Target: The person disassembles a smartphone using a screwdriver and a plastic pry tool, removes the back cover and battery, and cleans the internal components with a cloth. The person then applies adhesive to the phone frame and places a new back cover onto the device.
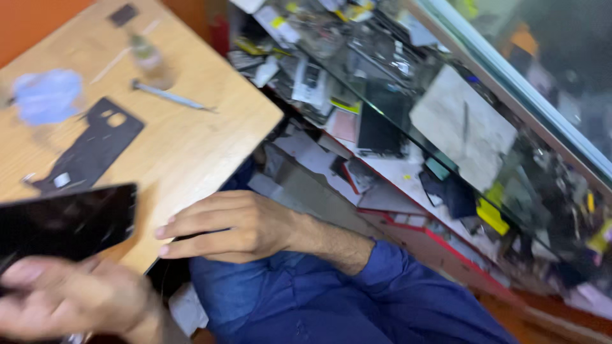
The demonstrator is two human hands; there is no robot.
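My left hand (70, 299), blurred at the bottom left, grips a flat black phone panel (64, 220) by its lower edge and holds it tilted over the wooden table (191, 146). My right hand (236, 226), coming out of a blue sleeve (395, 280), lies at the table's near edge with its fingers stretched out together towards the panel. A thin dark strip shows under those fingers. Whether they pinch it I cannot tell.
On the table lie a black phone back frame (95, 150), a slim metal tool (172, 97), a blue cloth (48, 95) and a small clear bottle (150, 60). To the right a glass counter (459, 127) holds several phone parts and boxes.
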